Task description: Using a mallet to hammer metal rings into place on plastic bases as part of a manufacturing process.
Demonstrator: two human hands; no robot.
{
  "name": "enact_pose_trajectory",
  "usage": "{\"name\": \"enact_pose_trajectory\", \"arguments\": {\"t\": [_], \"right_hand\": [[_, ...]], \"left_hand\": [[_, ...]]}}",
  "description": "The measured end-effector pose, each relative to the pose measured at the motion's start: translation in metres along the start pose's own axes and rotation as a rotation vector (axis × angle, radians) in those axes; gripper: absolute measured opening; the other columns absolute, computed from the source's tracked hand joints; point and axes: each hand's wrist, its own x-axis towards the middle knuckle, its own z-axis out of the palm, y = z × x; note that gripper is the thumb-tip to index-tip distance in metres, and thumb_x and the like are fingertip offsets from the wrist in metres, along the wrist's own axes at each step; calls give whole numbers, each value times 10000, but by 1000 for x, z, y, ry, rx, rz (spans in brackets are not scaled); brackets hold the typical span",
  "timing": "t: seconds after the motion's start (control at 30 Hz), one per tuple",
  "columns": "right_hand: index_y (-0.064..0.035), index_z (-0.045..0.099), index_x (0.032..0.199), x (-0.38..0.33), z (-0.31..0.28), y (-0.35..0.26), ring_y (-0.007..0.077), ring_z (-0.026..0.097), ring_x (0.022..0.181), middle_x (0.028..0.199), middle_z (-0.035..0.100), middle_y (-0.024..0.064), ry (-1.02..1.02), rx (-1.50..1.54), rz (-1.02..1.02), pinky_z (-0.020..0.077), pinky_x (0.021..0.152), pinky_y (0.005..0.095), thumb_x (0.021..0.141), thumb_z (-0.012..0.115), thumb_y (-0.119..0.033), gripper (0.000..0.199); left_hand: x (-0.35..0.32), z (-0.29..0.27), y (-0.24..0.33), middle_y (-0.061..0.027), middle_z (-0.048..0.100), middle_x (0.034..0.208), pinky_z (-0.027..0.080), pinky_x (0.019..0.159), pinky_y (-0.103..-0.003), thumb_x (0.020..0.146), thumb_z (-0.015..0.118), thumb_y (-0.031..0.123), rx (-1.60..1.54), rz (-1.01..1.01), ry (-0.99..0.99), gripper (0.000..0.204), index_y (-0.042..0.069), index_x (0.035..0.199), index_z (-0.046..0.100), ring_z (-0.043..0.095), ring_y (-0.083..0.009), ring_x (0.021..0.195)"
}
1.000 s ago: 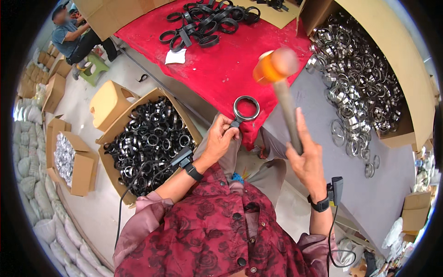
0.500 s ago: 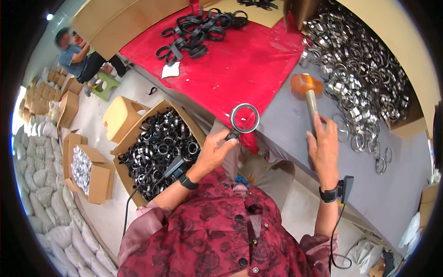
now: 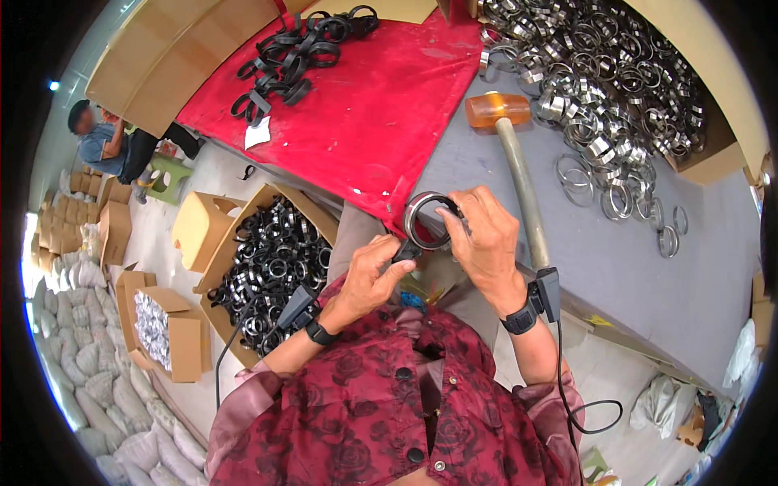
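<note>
A round ring (image 3: 411,219), black with a shiny silver band, is held upright in front of my body. My left hand (image 3: 366,279) is closed, pinching the black tab at the ring's lower left. On the opposite side, my right hand (image 3: 489,247) is closed on the ring's right rim, its thumb reaching into the opening. Right of that hand, a mallet (image 3: 523,182) with an amber head and a wooden handle lies on the grey tabletop (image 3: 640,300), touched by neither hand.
Many silver metal rings (image 3: 600,89) are heaped at the far right. Black rings (image 3: 296,61) lie on the red cloth (image 3: 365,105). A cardboard box (image 3: 208,279) of black rings stands at my left, beside a yellow stool (image 3: 198,231). Another person (image 3: 113,150) sits at far left.
My right hand has left the mallet's handle and come left to the ring, which it now grips. My left hand keeps its hold on the tab. The view has shifted somewhat.
</note>
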Motion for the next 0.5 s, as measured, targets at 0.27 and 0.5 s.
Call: {"name": "enact_pose_trajectory", "arguments": {"t": [0.27,0.5], "right_hand": [[35,653,1018,-6,-1,-2,340,609,738,835,559,152,-67,2,-98,498,632,441,823,709,35,203],[43,672,1035,-10,12,-21,354,646,772,881,632,168,-116,46,-100,523,664,429,842,718,36,199]], "left_hand": [[-6,3,3,-169,491,751,403,704,-421,908,697,151,-172,-38,33,253,-30,829,538,479,-341,722],[-29,-15,-9,-163,411,729,369,660,-438,917,705,194,-108,6,20,360,-13,778,446,429,-357,696]]}}
